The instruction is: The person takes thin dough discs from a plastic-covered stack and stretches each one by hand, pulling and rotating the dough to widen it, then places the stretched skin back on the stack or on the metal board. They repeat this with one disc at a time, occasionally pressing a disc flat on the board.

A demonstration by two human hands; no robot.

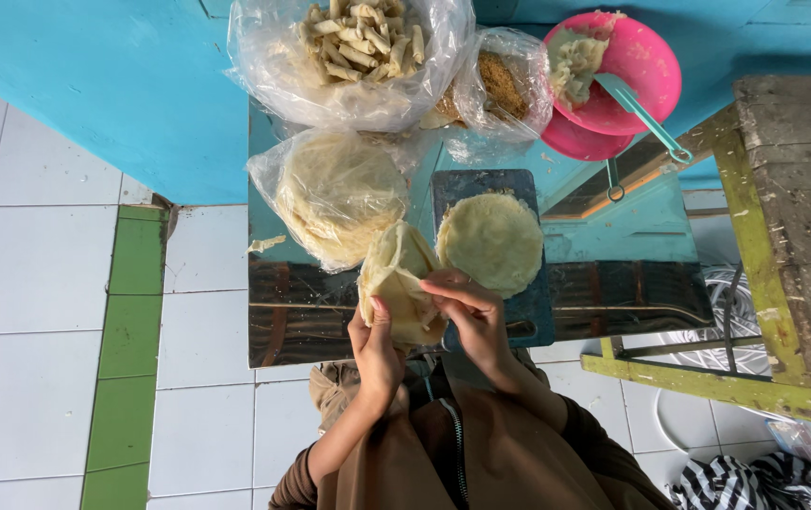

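Far left: large clear plastic bag [349,57], open at the top, holding many pale rolled sticks. Just right of it: smaller clear bag [498,87] with brown crumbs. Nearer, on the left: third clear bag [334,194] around a stack of round pale wrappers. No labels can be made out on any bag.

Far right: two pink bowls [646,71], stacked, the upper one holding a pale mash, with a teal-handled utensil [641,113] leaning out over the rim toward the right.

Centre: dark cutting board [530,302] on the reflective tabletop [632,283]; one flat round wrapper [490,241] lies on it. A small pale scrap [265,245] sits on the tabletop's left edge.

Near centre: left hand [377,345] and right hand [471,316], both closed on a loose wrapper sheet [398,279], lifted above the tabletop between the bagged stack and the board. The right fingers pinch its near right edge; the left hand grips it from below.

Right: paint-stained wooden frame [755,246]. Below: white and green floor tiles [37,283]; striped cloth [755,482] at near right.
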